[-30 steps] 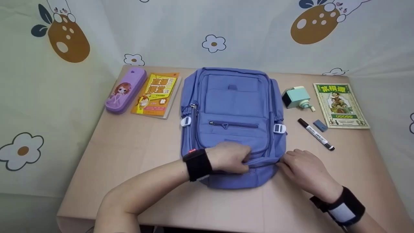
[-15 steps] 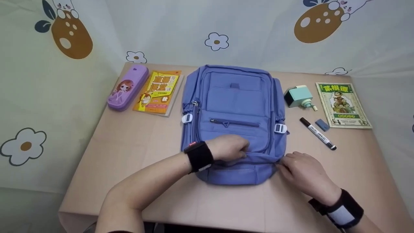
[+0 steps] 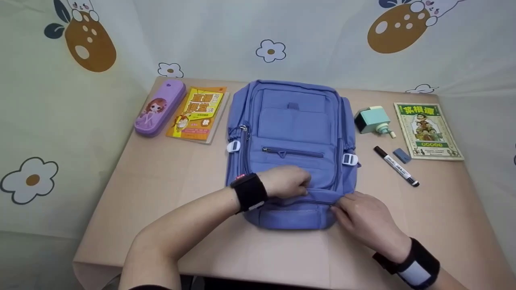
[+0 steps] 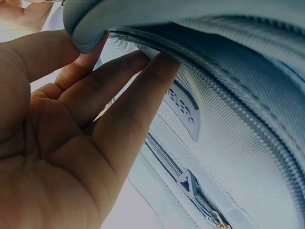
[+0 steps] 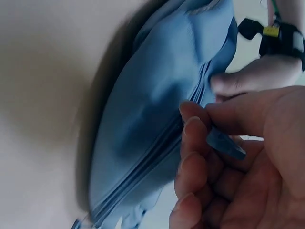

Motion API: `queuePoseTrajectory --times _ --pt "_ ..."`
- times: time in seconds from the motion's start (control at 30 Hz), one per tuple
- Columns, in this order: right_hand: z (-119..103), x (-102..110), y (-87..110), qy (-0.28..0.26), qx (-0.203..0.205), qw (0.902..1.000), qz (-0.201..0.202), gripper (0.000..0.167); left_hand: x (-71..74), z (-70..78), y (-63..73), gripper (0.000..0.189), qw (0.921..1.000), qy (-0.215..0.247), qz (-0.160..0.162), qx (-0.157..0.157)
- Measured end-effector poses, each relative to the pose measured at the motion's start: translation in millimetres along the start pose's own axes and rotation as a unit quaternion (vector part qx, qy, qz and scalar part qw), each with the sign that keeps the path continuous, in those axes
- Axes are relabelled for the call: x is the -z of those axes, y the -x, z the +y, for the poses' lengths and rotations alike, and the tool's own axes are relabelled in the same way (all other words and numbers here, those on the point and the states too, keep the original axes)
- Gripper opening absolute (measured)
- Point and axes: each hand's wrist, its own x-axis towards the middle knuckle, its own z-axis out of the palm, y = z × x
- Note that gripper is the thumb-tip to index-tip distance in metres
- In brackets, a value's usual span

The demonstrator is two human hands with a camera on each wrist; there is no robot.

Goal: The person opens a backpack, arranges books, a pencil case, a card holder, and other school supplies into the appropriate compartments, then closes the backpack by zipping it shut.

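Note:
A blue backpack (image 3: 298,125) lies front side up on the table, its bottom toward the person. My left hand (image 3: 286,182) pinches a fold of the fabric above the lower zip, and in the left wrist view its thumb and fingers (image 4: 128,105) hold the cloth beside a zipped seam. At the lower right corner, my right hand (image 3: 365,219) grips the zip's pull. The right wrist view shows that blue zipper pull (image 5: 226,144) between thumb and curled fingers, with the zip line (image 5: 147,160) running along the bag.
Left of the bag lie a purple pencil case (image 3: 159,108) and an orange-yellow book (image 3: 197,114). On the right are a mint-green pencil sharpener (image 3: 373,120), a black-and-white marker (image 3: 396,166), a blue eraser (image 3: 402,155) and a green-covered book (image 3: 427,131).
My right hand has moved left along the lower zip with the pull. My left hand has shifted slightly up, drawing the fabric fold away from the zip.

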Motion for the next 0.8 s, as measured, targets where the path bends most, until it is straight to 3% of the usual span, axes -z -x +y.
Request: queuePoseTrajectory --times 0.17,0.33,0.43,0.57,0.67,0.8 --pt "-12.0 -3.9 -8.8 0.001 0.035 0.9991 0.023 0.021 -0.9 -1.8 0.1 0.017 0.9999 -0.006 0.008 -0.005" --pt "-13.6 -7.9 -13.4 -0.003 0.035 0.9993 0.015 0.019 -2.4 -4.8 5.1 0.019 0.9998 0.016 0.012 -0.010" --pt "-12.8 -10.2 -13.3 -0.015 0.022 0.9996 0.007 0.017 -4.5 -5.0 15.5 0.018 0.9997 0.024 0.000 -0.009" --pt "-11.8 -12.5 -12.5 -0.025 0.009 0.9996 0.000 0.014 -7.8 -4.0 38.1 0.024 0.9998 -0.012 -0.012 0.012" --pt "-10.7 -13.3 -13.2 -0.026 0.003 0.9996 -0.003 0.012 -11.2 -6.1 51.4 0.023 0.9983 -0.049 0.003 0.032" --pt "-7.6 -14.0 -16.6 -0.024 -0.004 0.9997 -0.008 0.010 -14.1 -13.2 54.6 0.018 0.9967 -0.061 0.039 0.037"
